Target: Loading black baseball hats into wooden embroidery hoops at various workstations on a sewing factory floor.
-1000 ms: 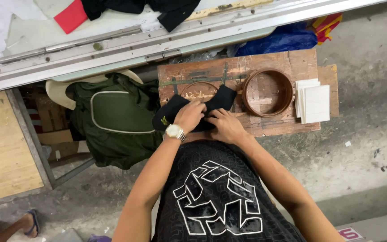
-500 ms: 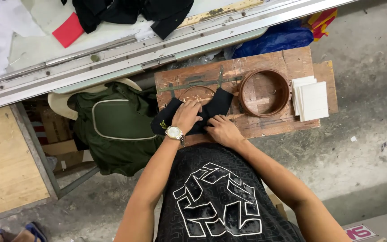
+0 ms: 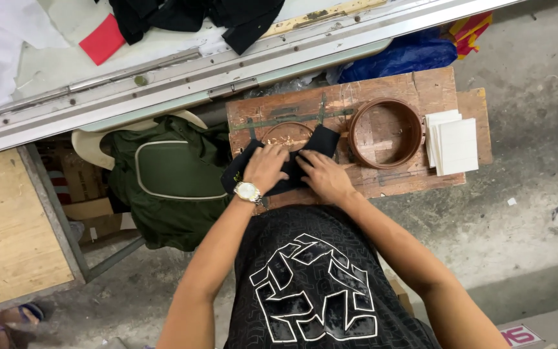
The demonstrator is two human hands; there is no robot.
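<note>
Looking down from the head camera, I see both of my hands pressed flat on a piece of black cloth (image 3: 305, 161) that lies at the near edge of a worn wooden board (image 3: 356, 87). My left hand (image 3: 267, 167), with a pale wristwatch (image 3: 248, 191) on its wrist, rests palm-down on the left part of the cloth, fingers spread and not closed around anything. My right hand (image 3: 321, 176) lies just beside it, likewise open and flat on the cloth, fingertips pointing toward the far edge. The cloth partly covers a small brown hoop (image 3: 287, 131) near the middle of the board. A larger brown hoop (image 3: 385, 132) lies uncovered toward the right edge, and a stack of white sheets (image 3: 453, 143) sits at the right edge, just beside that hoop. A green bag (image 3: 169, 178) stands on the floor off the board's left edge.
</note>
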